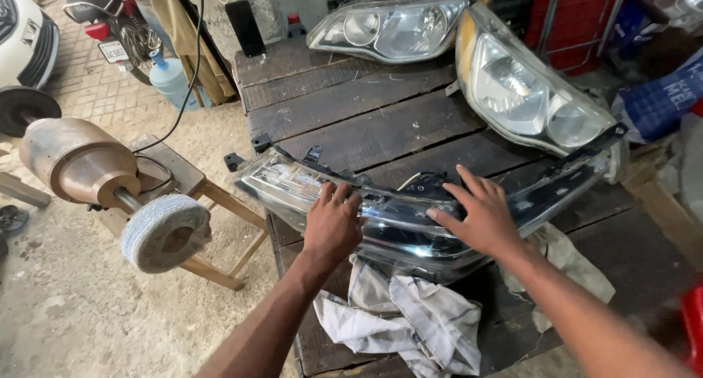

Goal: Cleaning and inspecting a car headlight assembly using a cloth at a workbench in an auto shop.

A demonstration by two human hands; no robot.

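A long clear-lensed car headlight [399,221] lies across the near part of a dark wooden table [351,114]. My left hand [332,226] rests on its top edge left of centre, fingers curled over the lens. My right hand [480,215] lies flat on the headlight right of centre, fingers spread. A crumpled white and grey cloth [410,316] lies under and in front of the headlight, near the table's front edge.
Two more headlights [392,27] [527,89] lie at the back and right of the table. A buffing machine with a cloth wheel [165,231] stands on a low wooden stand to the left. A blue water bottle [170,81] and a motorcycle [117,27] stand beyond.
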